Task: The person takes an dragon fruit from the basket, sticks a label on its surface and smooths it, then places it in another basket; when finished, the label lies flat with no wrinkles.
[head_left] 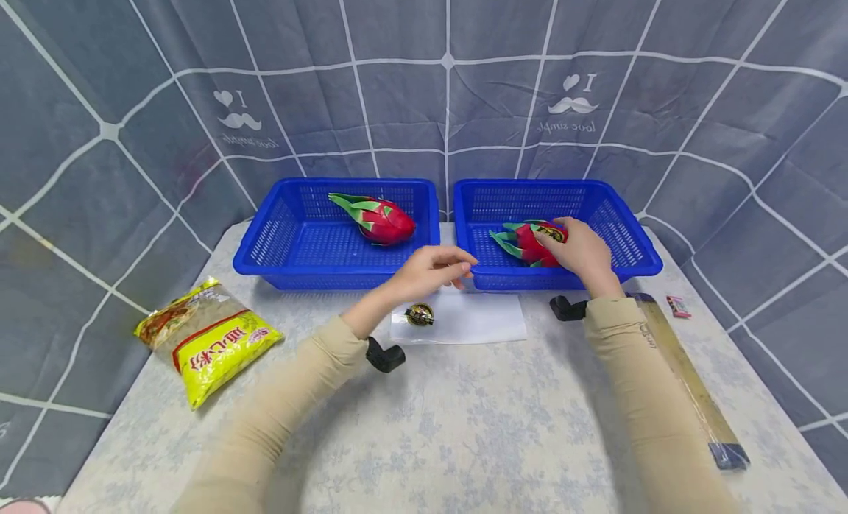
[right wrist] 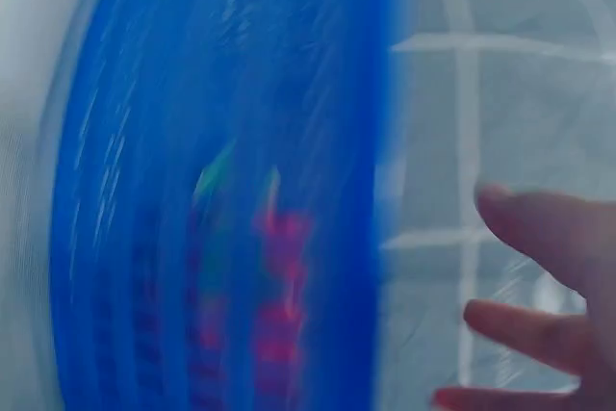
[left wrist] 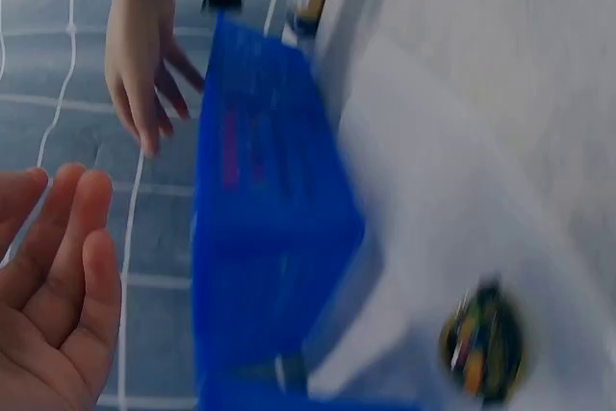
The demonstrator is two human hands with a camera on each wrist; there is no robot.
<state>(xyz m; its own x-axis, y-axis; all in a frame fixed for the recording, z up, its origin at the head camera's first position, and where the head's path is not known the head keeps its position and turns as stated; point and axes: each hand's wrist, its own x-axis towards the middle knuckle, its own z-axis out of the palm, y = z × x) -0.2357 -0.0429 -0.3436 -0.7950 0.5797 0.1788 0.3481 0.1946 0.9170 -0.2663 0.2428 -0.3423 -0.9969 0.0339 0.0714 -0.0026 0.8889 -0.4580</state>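
Note:
My right hand (head_left: pixel 583 252) is over the right blue basket (head_left: pixel 649 265), its fingers spread and overlapping a red dragon fruit (head_left: pixel 530 243) in the head view. That fruit has green leaf tips and a round black-and-gold sticker (head_left: pixel 551 235). In the right wrist view its blurred red shows through the basket wall, with the spread fingers above the rim. Nothing is in my left hand (head_left: pixel 427 271), loosely bent before the gap between the baskets. Below it lies a white sheet (head_left: pixel 480 319) bearing another black-and-gold sticker (head_left: pixel 419 314).
A second dragon fruit (head_left: pixel 384 221) lies in the left blue basket (head_left: pixel 248 260). At the left is a yellow bag (head_left: pixel 208 341) of food. A long brown strip (head_left: pixel 692 385) and a small red packet (head_left: pixel 678 306) lie at the right. A grey curtain (head_left: pixel 411 109) hangs behind.

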